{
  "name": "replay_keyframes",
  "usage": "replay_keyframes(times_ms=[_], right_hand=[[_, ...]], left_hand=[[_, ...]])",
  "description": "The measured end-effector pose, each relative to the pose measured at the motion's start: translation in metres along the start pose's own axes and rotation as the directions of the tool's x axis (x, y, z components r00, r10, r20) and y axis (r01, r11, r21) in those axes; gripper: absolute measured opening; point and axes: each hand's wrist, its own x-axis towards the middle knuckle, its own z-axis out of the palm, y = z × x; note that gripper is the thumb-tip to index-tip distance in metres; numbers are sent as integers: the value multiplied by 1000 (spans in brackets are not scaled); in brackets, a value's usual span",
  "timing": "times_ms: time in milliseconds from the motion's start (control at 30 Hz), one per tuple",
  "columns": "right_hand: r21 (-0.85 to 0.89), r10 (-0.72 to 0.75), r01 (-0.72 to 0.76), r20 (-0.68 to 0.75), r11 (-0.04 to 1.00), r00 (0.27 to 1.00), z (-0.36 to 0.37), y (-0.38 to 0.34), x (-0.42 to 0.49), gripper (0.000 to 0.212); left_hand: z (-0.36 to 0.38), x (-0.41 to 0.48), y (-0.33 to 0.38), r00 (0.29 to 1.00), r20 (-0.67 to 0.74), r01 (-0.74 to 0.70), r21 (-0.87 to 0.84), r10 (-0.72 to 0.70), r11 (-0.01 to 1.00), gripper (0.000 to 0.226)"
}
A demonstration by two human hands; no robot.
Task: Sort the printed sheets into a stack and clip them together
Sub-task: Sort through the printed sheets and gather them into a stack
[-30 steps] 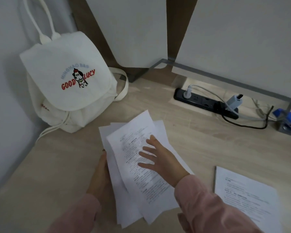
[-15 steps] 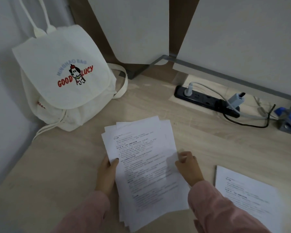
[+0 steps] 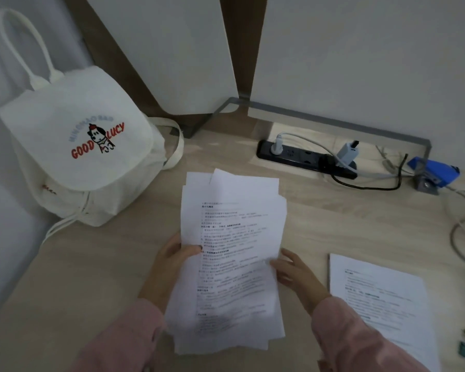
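"At six o'clock, the stack (image 3: 234, 264), how are its edges?"
"Ragged at twelve. Left hand (image 3: 169, 264) pinches the nine-o'clock edge, right hand (image 3: 295, 272) grasps three o'clock; bare desk (image 3: 306, 224) beyond, loose sheet (image 3: 379, 299) at four."

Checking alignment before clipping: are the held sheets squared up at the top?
No, the sheets fan out at the top, with their corners offset.

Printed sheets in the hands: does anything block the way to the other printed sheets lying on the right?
Nothing visible does. The left hand and right hand hold the loose sheets; only bare desk separates them from the other printed sheets.
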Motion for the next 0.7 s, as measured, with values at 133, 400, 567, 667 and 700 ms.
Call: replay_keyframes(times_ms=[133, 400, 567, 667, 700], right_hand=[[52, -141, 138, 52, 989, 989, 0, -19, -18, 40], [104, -563, 572, -104, 814, 820, -14, -72, -69, 31], [44, -544, 556, -157, 830, 825, -18, -63, -77, 28], [-33, -483, 484, -137, 875, 865, -15, -47, -68, 31], [-49, -475, 473, -139, 879, 869, -14, -44, -66, 31]], left_hand=[[5, -6, 17, 991, 46, -131, 28, 129, 991, 27], [18, -20, 54, 894, -73, -439, 56, 442, 897, 23], [29, -23, 40, 918, -105, -376, 73, 382, 924, 25], [39, -21, 26, 946, -96, -302, 88, 309, 949, 23], [43, -22, 23, 951, -91, -288, 84, 295, 954, 23]])
